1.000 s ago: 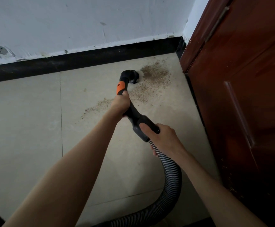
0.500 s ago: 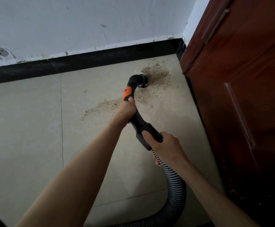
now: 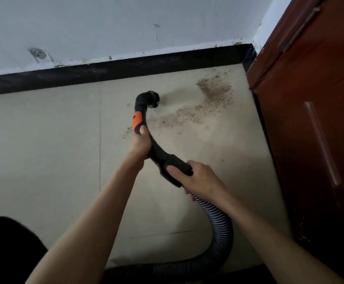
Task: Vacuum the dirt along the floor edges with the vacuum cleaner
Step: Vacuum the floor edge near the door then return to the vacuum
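Head view shows the vacuum handle (image 3: 158,152) with its black nozzle (image 3: 149,99) now left of the dirt (image 3: 214,95), where half a second ago the nozzle sat against the pile's left edge near the corner; the thin trail that ran left of the handle is mostly gone (a few specks remain beside the orange band (image 3: 137,120)). The left hand (image 3: 139,145) grips the handle just below that band, fingers wrapped round it. The right hand (image 3: 195,181) holds the thick black cuff where the ribbed hose (image 3: 220,226) joins. The handle's long axis runs from lower right up and away toward the black skirting (image 3: 105,70), and the nozzle mouth turns right toward the dirt and the brown door (image 3: 310,119).
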### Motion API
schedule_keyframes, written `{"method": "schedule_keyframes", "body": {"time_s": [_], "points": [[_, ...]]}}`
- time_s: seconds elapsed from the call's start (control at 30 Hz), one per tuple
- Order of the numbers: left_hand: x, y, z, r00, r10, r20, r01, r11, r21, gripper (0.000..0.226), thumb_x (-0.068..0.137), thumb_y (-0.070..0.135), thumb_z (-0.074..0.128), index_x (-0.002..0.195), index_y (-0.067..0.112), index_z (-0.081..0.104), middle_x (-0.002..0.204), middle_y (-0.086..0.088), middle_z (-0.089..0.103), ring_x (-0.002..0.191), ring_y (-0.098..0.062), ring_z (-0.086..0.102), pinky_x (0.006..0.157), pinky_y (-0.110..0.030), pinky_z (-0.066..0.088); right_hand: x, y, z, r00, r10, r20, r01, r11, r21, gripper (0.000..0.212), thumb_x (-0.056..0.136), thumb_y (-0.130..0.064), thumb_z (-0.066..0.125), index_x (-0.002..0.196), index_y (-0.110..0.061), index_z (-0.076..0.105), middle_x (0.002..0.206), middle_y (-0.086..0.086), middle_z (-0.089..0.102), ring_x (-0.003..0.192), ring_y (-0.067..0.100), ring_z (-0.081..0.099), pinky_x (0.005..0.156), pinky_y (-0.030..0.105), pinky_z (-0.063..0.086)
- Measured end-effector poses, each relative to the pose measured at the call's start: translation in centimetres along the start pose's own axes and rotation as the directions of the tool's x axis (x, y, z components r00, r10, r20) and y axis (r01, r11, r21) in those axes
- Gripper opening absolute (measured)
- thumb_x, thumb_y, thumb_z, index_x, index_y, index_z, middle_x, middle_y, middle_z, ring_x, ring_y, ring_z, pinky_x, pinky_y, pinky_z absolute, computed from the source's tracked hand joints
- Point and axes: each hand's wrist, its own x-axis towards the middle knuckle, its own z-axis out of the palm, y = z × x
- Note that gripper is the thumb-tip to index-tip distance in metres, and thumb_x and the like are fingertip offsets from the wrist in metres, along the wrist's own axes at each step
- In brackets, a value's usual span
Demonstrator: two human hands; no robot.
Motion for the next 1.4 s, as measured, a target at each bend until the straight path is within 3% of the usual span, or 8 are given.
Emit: {"method": "schedule_keyframes", "body": {"time_s": [0.1,0.17,0.27,0.4,0.63,0.83,1.1,1.4], "points": [[-1.4,-4.0,-3.9,0.988,-0.066,-0.14,0.049,0.991,-0.122,0.054,0.101,0.037,0.027,0.139,0.0,0.037,0.123,-0.017,0.052,0.104,-0.025,0.052,0.089,-0.038,0.047,-0.4,-0.9,1.9,0.99,-0.066,0.127,0.087,0.982,-0.169,0.059,0.076,-0.077,0.046,0.085,-0.019,0.053,0.073,0.0,0.069,0.046,0.013,0.064,0.053,0.03,0.052],[-2.1,-6.2,-5.7,0.975,-0.126,-0.182,0.089,0.976,-0.2,0.055,0.101,0.038,0.026,0.143,0.003,0.033,0.134,-0.015,0.048,0.117,-0.028,0.05,0.1,-0.043,0.044,-0.6,-1.4,2.8,0.973,-0.101,0.206,0.146,0.965,-0.217,0.061,0.078,-0.078,0.046,0.088,-0.018,0.055,0.075,0.0,0.069,0.047,0.012,0.065,0.053,0.029,0.052],[-3.1,-8.2,-7.0,0.96,-0.196,-0.199,0.127,0.941,-0.315,0.054,0.101,0.036,0.026,0.147,0.006,0.028,0.145,-0.013,0.039,0.131,-0.028,0.041,0.095,-0.035,0.043,-0.9,-2.1,3.7,0.954,-0.122,0.275,0.193,0.949,-0.249,0.061,0.08,-0.076,0.048,0.091,-0.016,0.056,0.072,-0.001,0.068,0.045,0.01,0.064,0.047,0.024,0.048],[-4.2,-9.5,-7.3,0.933,-0.314,-0.177,0.23,0.896,-0.379,0.055,0.1,0.036,0.029,0.146,0.006,0.03,0.14,-0.017,0.045,0.123,-0.034,0.049,0.092,-0.042,0.05,-1.3,-2.3,4.0,0.947,-0.103,0.304,0.192,0.941,-0.279,0.067,0.077,-0.078,0.046,0.086,-0.013,0.057,0.067,-0.002,0.066,0.046,0.014,0.065,0.04,0.019,0.044],[-5.3,-9.3,-5.8,0.943,-0.32,-0.087,0.268,0.89,-0.369,0.054,0.102,0.035,0.028,0.147,0.006,0.027,0.142,-0.017,0.042,0.126,-0.035,0.046,0.098,-0.047,0.046,-2.3,-1.0,3.5,0.964,-0.121,0.238,0.184,0.947,-0.264,0.07,0.076,-0.078,0.048,0.078,-0.008,0.059,0.062,0.005,0.068,0.037,0.008,0.059,0.039,0.019,0.042],[-4.0,-7.3,-5.1,0.956,-0.287,-0.064,0.256,0.919,-0.3,0.055,0.101,0.038,0.028,0.145,0.004,0.032,0.137,-0.017,0.047,0.122,-0.032,0.05,0.091,-0.04,0.047,-2.4,-1.2,3.0,0.983,-0.086,0.16,0.121,0.968,-0.221,0.08,0.063,-0.087,0.039,0.077,-0.01,0.057,0.061,0.004,0.069,0.038,0.012,0.061,0.042,0.025,0.047],[-3.8,-7.2,-5.3,0.955,-0.283,-0.085,0.245,0.92,-0.307,0.052,0.101,0.034,0.026,0.149,0.013,0.024,0.142,-0.015,0.041,0.126,-0.033,0.046,0.097,-0.046,0.047,-1.8,-1.6,3.1,0.978,-0.083,0.19,0.127,0.965,-0.229,0.072,0.071,-0.081,0.043,0.08,-0.011,0.057,0.064,0.003,0.069,0.041,0.013,0.063,0.043,0.021,0.045],[-2.8,-3.1,-2.3,0.978,-0.203,0.047,0.208,0.969,-0.13,0.053,0.103,0.037,0.023,0.145,0.005,0.028,0.137,-0.018,0.045,0.122,-0.033,0.049,0.092,-0.042,0.048,-2.5,-1.3,1.7,1.0,0.017,0.01,-0.014,0.975,-0.221,0.069,0.079,-0.076,0.045,0.078,-0.008,0.059,0.051,0.005,0.064,0.043,0.019,0.064,0.058,0.036,0.056]]}}
